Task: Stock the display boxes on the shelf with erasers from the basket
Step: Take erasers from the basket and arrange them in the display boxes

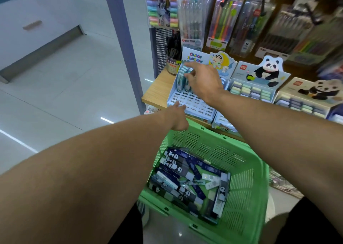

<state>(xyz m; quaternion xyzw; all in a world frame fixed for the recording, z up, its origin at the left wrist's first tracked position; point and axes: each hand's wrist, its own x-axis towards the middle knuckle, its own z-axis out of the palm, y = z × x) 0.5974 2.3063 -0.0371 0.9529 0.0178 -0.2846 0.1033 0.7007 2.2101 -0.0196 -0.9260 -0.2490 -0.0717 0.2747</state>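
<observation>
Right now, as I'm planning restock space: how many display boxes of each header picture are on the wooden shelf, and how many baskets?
Pale blue cardboard display box with cartoon-boy header: 1
Cardboard display boxes with panda headers: 2
Green slatted plastic basket: 1
Total: 4

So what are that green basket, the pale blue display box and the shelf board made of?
The green basket looks like moulded plastic: uniform colour, slotted walls, slight sheen. The pale blue display box seems to be printed cardboard, with thin folded walls, a punched grid of slots and a cartoon header. The shelf board shows light wood grain, though it could be laminate rather than solid wood.
</observation>
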